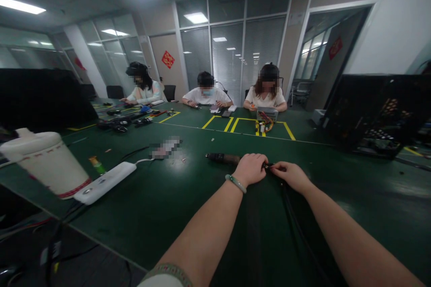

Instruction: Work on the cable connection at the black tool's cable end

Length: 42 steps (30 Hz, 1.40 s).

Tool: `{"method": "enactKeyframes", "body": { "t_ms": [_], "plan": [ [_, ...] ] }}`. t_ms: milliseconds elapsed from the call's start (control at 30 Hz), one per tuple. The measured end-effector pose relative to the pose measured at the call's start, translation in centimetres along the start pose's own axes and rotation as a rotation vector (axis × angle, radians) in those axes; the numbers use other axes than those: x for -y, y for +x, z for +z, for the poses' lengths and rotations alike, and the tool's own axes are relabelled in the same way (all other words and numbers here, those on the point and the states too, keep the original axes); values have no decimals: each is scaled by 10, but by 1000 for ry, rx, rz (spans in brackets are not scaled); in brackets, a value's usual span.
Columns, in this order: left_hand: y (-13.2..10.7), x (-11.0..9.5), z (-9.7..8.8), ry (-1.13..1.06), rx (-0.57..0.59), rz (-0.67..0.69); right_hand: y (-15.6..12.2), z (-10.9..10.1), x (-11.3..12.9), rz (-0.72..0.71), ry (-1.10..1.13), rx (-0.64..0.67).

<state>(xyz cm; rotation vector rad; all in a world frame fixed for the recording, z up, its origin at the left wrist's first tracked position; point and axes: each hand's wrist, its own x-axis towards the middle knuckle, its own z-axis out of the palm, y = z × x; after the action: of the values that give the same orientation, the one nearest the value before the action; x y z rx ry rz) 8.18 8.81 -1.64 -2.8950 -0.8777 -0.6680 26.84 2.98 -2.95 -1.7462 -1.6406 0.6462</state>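
A dark, cylindrical tool that looks like an electric screwdriver (220, 158) lies along the green tabletop, its black tip pointing left. My left hand (249, 168) is closed around its rear part. At that rear end, my right hand (292, 176) pinches the end of a black cable (292, 213) between thumb and fingers. The cable end meets or nearly touches the tool; whether it is plugged in I cannot tell. From there the cable runs down the table towards me.
On the left stand a white lidded cup (43, 161) and a white power strip (106, 184). A black computer case (370, 116) is at the right. Three people sit across the table (188, 206), near yellow tape markings (247, 119). Black cables (121, 121) are heaped at the back left.
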Motion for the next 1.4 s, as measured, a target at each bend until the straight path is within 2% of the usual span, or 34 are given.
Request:
{"method": "enactKeyframes", "body": {
  "t_ms": [233,533,1167,1400],
  "plan": [
    [2,5,6,-39,-48,0,2,-1,-6,-39,-19,19],
    [6,14,10,-116,-81,6,2,-3,0,-22,-25,44],
    [9,17,18,-124,-58,43,2,0,-2,-62,6,-21],
    [9,18,18,-138,-69,49,7,8,-10,-101,100,-98]
  ]
}}
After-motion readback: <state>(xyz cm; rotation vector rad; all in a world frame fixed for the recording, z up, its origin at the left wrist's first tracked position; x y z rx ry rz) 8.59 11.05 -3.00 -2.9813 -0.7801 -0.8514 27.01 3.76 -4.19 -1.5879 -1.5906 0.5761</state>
